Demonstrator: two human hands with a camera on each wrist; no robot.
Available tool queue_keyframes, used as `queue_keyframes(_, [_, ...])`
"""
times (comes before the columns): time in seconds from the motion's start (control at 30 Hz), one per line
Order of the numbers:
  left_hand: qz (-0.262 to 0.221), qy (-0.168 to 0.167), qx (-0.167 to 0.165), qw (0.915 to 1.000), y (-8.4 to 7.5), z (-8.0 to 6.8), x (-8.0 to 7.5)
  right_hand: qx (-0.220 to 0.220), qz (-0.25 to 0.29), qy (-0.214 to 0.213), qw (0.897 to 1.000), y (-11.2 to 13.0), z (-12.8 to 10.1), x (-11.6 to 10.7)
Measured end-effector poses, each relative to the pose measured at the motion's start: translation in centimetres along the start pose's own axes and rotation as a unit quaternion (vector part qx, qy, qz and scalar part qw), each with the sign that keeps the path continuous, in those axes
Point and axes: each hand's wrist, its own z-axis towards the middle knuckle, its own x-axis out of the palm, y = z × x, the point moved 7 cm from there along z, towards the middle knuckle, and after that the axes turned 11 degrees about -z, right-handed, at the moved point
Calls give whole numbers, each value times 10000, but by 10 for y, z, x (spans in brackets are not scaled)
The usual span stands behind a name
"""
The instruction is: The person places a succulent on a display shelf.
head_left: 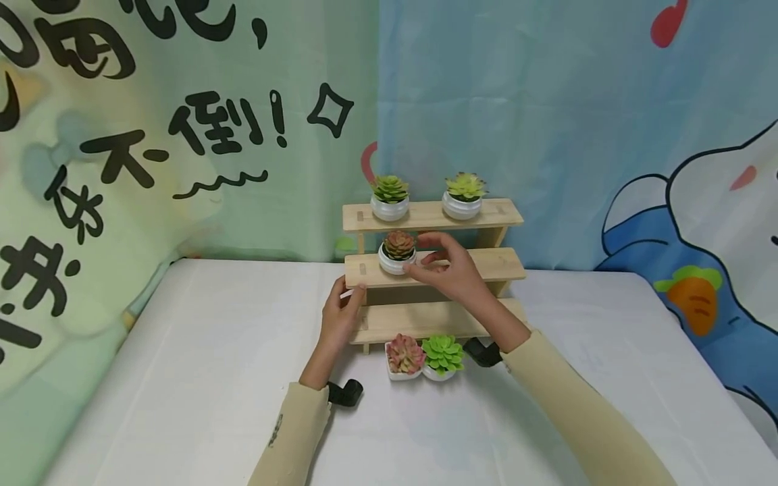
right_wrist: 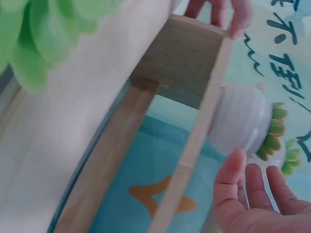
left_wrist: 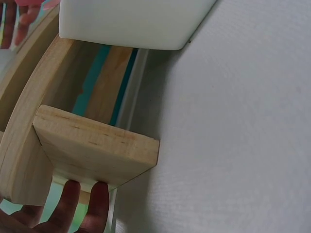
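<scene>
A three-tier wooden shelf (head_left: 450,266) stands on the white table. On the left of its middle tier is a reddish-brown succulent (head_left: 399,244) in a round white pot (head_left: 392,264). My right hand (head_left: 454,273) is just right of this pot, its thumb tip at the pot's side and its fingers spread. In the right wrist view the right fingers (right_wrist: 260,189) are loosely bent beside the pot. My left hand (head_left: 338,318) grips the shelf's left end, thumb at the middle tier's edge; its fingers (left_wrist: 99,206) lie against the end panel (left_wrist: 97,150).
Two green succulents, one left (head_left: 390,197) and one right (head_left: 464,196), stand in white pots on the top tier. Before the bottom tier, a pink succulent (head_left: 404,356) and a bright green one (head_left: 442,356) sit side by side. A printed curtain (head_left: 486,101) hangs behind the table.
</scene>
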Motion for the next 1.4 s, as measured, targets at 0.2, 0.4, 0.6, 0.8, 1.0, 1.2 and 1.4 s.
queue_keyframes(0.2, [-11,-23,-25,10000,0,-1,0,-103,119,-158,9998,3,-20,-11])
queue_keyframes(0.4, [-18,-80,-13,10000,0,-1,-1,-147,168,-316,9993,4,-40,-17])
queue_keyframes(0.6, [-45,-73,-12,10000,-1,-2,0,-224,378,-511,9977,0,-58,-25])
queue_keyframes(0.8, [-15,-62,-4,10000,-1,-3,1,167,460,-576,9971,-8,-76,-26])
queue_keyframes(1.0, [-28,-26,-26,10000,0,-2,1,468,678,-698,9942,-19,-94,-24])
queue_keyframes(1.2, [-18,-20,26,10000,-2,-3,1,703,750,-656,9925,-33,-109,-14])
queue_keyframes(1.4, [15,-47,-5,10000,-4,-4,0,1133,651,-611,9895,-50,-122,-4])
